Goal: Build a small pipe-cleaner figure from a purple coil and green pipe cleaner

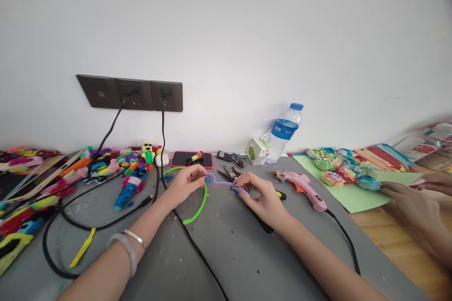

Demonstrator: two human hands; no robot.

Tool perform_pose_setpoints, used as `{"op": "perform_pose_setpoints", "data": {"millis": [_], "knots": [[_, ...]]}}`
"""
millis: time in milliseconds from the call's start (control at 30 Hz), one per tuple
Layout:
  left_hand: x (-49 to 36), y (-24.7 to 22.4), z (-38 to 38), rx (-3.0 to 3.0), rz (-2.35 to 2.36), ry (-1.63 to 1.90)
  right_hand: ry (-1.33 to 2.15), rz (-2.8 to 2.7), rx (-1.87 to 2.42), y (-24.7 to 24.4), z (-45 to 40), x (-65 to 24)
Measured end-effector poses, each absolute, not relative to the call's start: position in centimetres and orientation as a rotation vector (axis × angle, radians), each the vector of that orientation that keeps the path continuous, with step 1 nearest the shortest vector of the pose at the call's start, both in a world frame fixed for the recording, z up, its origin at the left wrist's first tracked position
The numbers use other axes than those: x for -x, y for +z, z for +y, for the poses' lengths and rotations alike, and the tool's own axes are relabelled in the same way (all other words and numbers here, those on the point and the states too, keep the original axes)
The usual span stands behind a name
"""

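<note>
A purple pipe cleaner [223, 183] stretches between my two hands above the grey table [212, 254]. Its left end is coiled into a small spiral, which my left hand [189, 182] pinches between thumb and fingertips. My right hand [263, 197] grips the other part, whose end curls back near the thumb. Beneath my left hand lies a bent green pipe cleaner [201, 209], partly hidden by that hand. Pliers [226, 174] with dark jaws lie behind my hands, and another tool's black handle [263, 223] shows under my right hand.
A pink glue gun [303, 186] lies at right, its cord running forward. Water bottle [284, 129], small box [258, 151] and phone [176, 159] are by the wall. Black cables [106, 226] and colourful pipe-cleaner figures [132, 183] fill the left. Another person's hands [416, 204] work at far right.
</note>
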State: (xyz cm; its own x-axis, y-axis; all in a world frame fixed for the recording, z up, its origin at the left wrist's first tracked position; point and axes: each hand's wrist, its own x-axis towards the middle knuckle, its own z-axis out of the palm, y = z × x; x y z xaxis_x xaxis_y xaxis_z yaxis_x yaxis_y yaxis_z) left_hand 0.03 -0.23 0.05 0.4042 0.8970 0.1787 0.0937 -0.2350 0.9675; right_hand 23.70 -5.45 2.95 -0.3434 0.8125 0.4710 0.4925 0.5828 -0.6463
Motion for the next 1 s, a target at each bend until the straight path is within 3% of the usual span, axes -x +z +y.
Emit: {"op": "perform_pose_setpoints", "data": {"millis": [1000], "knots": [[-0.22, -0.04, -0.44, -1.802, 0.911, 0.760, 0.563, -1.946, 0.997, 2.28, -5.15, -23.95]]}}
